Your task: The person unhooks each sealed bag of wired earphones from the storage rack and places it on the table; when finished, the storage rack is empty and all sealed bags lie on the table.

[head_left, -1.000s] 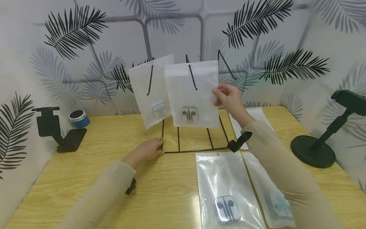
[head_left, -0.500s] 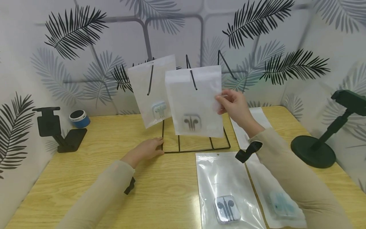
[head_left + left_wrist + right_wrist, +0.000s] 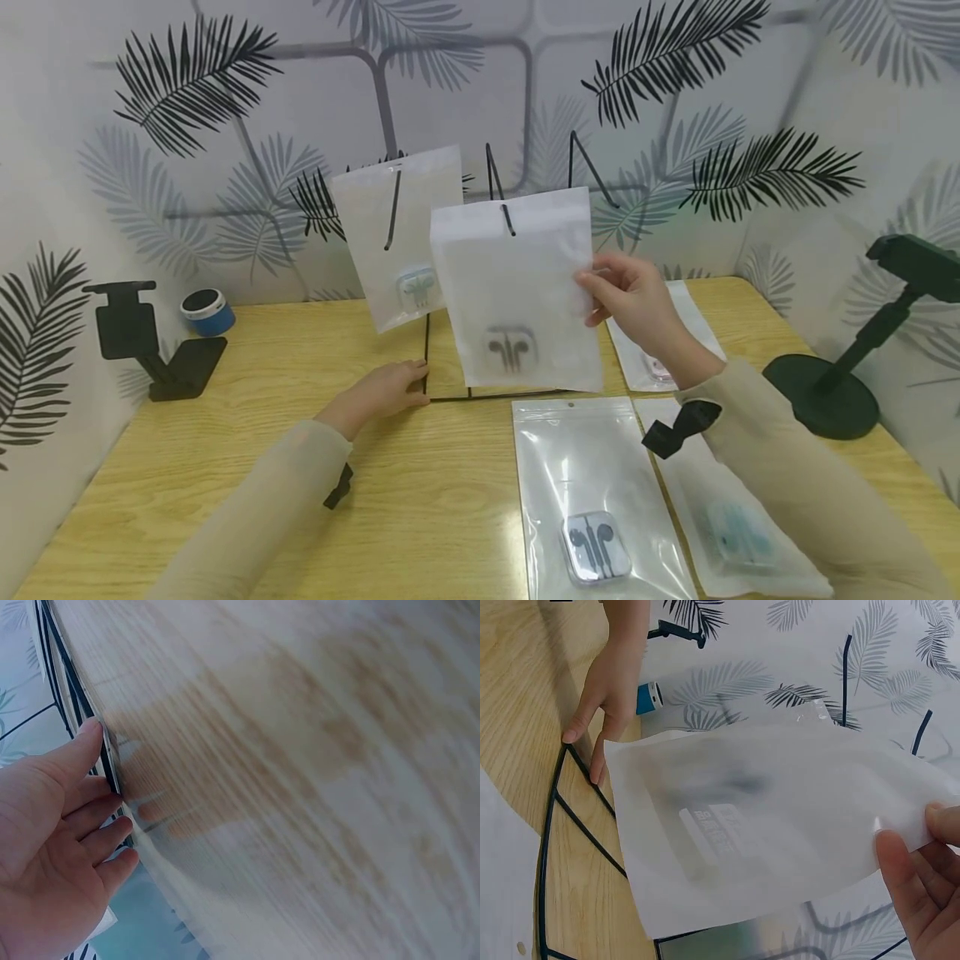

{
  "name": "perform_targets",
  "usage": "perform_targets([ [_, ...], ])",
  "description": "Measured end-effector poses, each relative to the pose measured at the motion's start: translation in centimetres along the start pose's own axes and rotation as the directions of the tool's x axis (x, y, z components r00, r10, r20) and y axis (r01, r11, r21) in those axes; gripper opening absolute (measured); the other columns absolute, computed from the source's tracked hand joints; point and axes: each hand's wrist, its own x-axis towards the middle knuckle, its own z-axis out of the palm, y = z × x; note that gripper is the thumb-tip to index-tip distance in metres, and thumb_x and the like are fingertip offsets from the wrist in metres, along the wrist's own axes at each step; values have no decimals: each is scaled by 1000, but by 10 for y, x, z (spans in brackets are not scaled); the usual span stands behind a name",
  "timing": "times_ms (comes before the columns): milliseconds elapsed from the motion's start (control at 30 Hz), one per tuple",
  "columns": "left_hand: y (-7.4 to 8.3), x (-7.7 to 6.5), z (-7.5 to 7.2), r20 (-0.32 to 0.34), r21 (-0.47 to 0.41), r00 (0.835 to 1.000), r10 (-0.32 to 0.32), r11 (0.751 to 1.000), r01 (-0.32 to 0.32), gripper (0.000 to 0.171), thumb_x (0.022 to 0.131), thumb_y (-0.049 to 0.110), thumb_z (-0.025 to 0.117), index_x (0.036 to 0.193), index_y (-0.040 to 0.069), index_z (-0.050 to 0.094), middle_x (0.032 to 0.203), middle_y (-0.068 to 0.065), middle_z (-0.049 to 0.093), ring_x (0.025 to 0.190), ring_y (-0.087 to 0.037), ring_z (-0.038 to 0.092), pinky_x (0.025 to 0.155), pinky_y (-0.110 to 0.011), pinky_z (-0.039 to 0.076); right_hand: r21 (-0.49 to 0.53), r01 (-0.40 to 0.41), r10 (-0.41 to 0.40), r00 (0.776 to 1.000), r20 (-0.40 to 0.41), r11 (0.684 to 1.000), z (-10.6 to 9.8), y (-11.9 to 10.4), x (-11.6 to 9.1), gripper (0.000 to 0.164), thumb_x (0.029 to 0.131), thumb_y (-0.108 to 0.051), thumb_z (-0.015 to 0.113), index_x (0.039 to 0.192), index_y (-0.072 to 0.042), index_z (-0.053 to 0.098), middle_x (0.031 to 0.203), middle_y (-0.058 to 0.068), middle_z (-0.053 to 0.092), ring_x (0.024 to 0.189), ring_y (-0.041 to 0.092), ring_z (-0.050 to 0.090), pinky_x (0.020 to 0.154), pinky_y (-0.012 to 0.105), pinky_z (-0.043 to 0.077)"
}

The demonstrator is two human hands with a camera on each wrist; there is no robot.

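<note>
My right hand (image 3: 630, 300) pinches the right edge of a white zip bag (image 3: 517, 283) with a boxed pair of earphones (image 3: 510, 350) showing through low down. The middle hook (image 3: 509, 222) of a black wire rack (image 3: 468, 393) still passes through the bag's top, close to the hook's tip. On the left hook hangs a second white bag (image 3: 401, 242), also with boxed earphones. My left hand (image 3: 378, 396) rests at the front left corner of the rack's base, thumb and fairly straight fingers touching the wire (image 3: 585, 765).
Three more bags lie on the table: a clear-fronted earphone bag (image 3: 570, 458), a frosted one (image 3: 738, 533) partly under my right sleeve, and one farther back (image 3: 693, 308). The right hook (image 3: 596, 171) is bare. Phone stands (image 3: 127, 321) and a blue speaker (image 3: 208, 312) flank the work.
My right hand has drawn the bag forward, down and slightly right along the middle hook, so less of the hook sticks out in front. The left hand has stayed put.
</note>
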Motion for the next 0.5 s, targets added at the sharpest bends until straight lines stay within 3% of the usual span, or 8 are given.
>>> perform_targets([
  [333,-1,-1,-1,1,-16,1000,-1,1000,1,57,82,31,50,127,2,31,131,-12,25,118,-28,24,96,-38,22,-42,-21,21,1000,10,999,-9,3,-19,17,79,-16,56,90,-3,56,68,12,57,44,27,52,45,32,48],
  [500,-2,-1,-1,-10,-28,1000,9,1000,-9,56,82,30,51,127,3,32,131,-12,26,118,-27,24,96,-38,22,-49,0,1,1000,25,999,-9,-8,-26,15,79,-12,55,90,-3,56,68,11,58,43,27,52,46,32,49],
])
